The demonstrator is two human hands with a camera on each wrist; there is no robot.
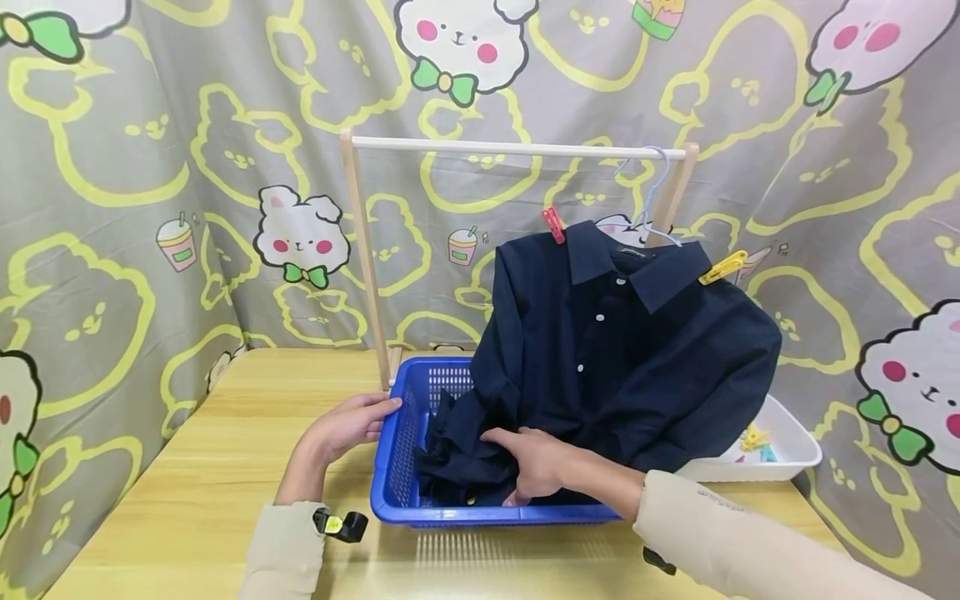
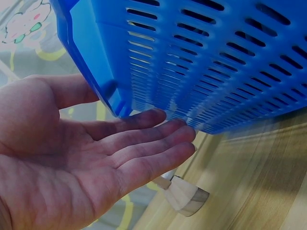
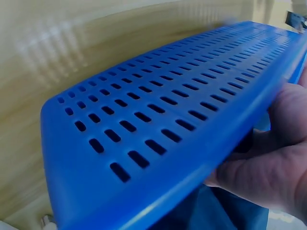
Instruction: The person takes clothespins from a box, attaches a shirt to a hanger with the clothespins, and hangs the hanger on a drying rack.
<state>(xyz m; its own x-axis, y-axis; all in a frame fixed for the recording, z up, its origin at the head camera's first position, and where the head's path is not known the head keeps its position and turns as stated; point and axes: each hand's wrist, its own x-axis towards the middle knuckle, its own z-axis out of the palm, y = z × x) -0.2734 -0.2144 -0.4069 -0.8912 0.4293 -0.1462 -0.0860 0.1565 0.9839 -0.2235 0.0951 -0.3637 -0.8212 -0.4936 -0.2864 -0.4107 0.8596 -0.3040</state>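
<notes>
My left hand [image 1: 358, 421] is at the left end of a blue perforated basket [image 1: 382, 479]. Its thumb is at the rim, and in the left wrist view the nearly straight fingers [image 2: 158, 155] lie below the rim, outside the wall. Over the near rim, my right hand [image 1: 536, 462] reaches down onto crumpled dark navy cloth [image 1: 457, 454], thumb and index finger spread apart; the other fingers are hidden. Behind it a navy shirt [image 1: 547, 333] hangs from a pale blue hanger [image 1: 648, 200], with a red clothespin [image 1: 553, 225] and a yellow clothespin [image 1: 723, 267] at its shoulders.
A small rack with wooden posts [image 1: 363, 267] and a white rail [image 1: 510, 148] stands behind the basket. To the right, partly behind the shirt, a white tray [image 1: 795, 454] holds colored clothespins [image 1: 753, 437]. Everything stands on a wooden table [image 1: 187, 492] before a patterned curtain [image 1: 420, 233].
</notes>
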